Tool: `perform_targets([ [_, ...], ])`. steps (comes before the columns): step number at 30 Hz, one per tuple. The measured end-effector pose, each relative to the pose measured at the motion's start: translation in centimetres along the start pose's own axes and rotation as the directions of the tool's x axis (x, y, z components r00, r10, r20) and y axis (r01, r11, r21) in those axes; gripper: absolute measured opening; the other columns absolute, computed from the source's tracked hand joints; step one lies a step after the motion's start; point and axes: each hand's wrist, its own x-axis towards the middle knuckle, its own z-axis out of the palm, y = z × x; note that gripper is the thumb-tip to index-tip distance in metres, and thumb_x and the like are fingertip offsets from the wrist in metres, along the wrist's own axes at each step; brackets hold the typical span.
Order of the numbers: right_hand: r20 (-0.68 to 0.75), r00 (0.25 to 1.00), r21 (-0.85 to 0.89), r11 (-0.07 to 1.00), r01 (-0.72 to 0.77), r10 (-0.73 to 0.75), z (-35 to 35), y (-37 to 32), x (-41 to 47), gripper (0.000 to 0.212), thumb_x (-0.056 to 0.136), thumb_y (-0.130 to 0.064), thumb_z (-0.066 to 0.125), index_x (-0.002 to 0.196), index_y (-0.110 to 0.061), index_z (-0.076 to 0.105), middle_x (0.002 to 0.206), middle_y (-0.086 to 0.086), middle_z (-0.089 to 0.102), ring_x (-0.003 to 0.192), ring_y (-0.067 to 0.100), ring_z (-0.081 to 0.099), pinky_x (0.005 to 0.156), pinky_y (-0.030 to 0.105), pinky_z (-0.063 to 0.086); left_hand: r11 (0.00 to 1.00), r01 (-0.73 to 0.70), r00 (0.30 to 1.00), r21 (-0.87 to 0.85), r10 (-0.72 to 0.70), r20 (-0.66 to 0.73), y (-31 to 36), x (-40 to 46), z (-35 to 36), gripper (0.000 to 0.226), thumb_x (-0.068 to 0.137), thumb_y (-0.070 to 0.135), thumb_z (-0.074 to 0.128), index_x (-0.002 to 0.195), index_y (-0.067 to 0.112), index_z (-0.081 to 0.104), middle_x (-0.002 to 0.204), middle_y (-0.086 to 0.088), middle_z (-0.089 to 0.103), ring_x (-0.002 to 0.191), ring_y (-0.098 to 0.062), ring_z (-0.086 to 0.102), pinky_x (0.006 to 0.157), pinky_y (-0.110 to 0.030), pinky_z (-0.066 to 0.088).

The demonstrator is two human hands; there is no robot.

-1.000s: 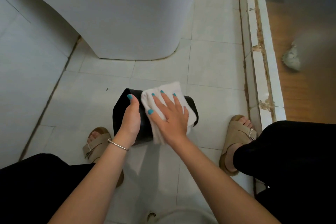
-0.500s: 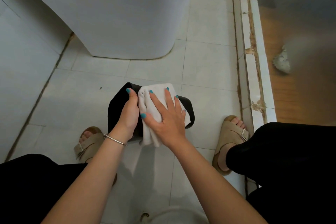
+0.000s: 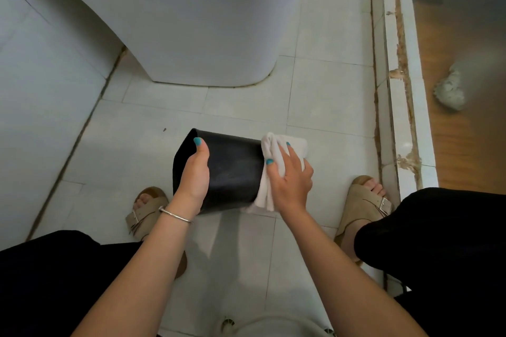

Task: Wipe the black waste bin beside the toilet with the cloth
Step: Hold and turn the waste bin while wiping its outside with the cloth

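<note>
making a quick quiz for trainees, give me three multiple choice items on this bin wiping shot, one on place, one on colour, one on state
1. Where on the waste bin is the cloth?
A. at its right end
B. inside it
C. on the floor apart from it

2. What colour is the cloth?
A. blue
B. white
C. black

3. How does the bin lie?
A. upright on its base
B. upside down on the toilet
C. tipped on its side

Answers: 1 A, the right hand presses the cloth over the bin's right end. 2 B, the folds are plainly white against the black bin. 3 C, its long side faces up while the left hand grips its left rim, in front of the toilet.
</note>
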Motion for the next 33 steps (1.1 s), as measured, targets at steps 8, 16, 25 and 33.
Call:
perform_targets([
  [8,0.003,0.955,0.049,0.954,0.295,-0.295,1.2,-7.2,-6.3,0.057,0.078,-0.051,0.037,0.133,-0.043,0.054,0.145,-0.018,0.044,0.131,0.027,0.030,0.104,0.044,0.019,0.959,0.146,0.983,-0.243,-0.112,0.147,-0.1,-0.6,0.7,0.062,0.094,0.066,0.022,0.101,0.020,0.064,0.100,0.004,0.065,0.093,-0.013,0.062,0.081,-0.032,0.050],
  [16,-0.006,0.864,-0.062,0.863,0.502,-0.503,0.2,-5.1,-5.7,0.050,0.079,-0.040,0.047,0.126,-0.035,0.063,0.138,-0.012,0.054,0.124,0.033,0.044,0.096,0.054,0.034,0.888,0.230,0.971,-0.398,-0.179,0.161,-1.1,-2.0,0.8,0.071,0.088,0.071,0.031,0.092,0.011,0.068,0.084,-0.008,0.072,0.081,-0.022,0.070,0.069,-0.030,0.052],
  [25,-0.105,0.923,-0.170,0.921,0.351,-0.371,-0.1,-0.1,-0.6,0.054,0.080,-0.047,0.042,0.128,-0.033,0.061,0.138,-0.011,0.054,0.125,0.026,0.040,0.096,0.048,0.034,0.845,0.290,0.955,-0.450,-0.286,0.079,-1.3,-1.7,0.1,0.066,0.084,0.073,0.040,0.129,0.026,0.054,0.124,-0.003,0.062,0.108,-0.026,0.062,0.095,-0.048,0.048],
  [33,-0.132,0.990,-0.003,0.999,0.052,-0.052,0.8,0.6,0.0,0.055,0.084,-0.047,0.041,0.138,-0.038,0.047,0.147,-0.018,0.040,0.133,0.025,0.025,0.106,0.052,0.029,0.922,0.231,0.973,-0.312,-0.223,0.062,-0.2,-1.3,1.1,0.069,0.087,0.073,0.033,0.138,0.028,0.042,0.137,0.005,0.048,0.124,-0.019,0.048,0.104,-0.040,0.040],
])
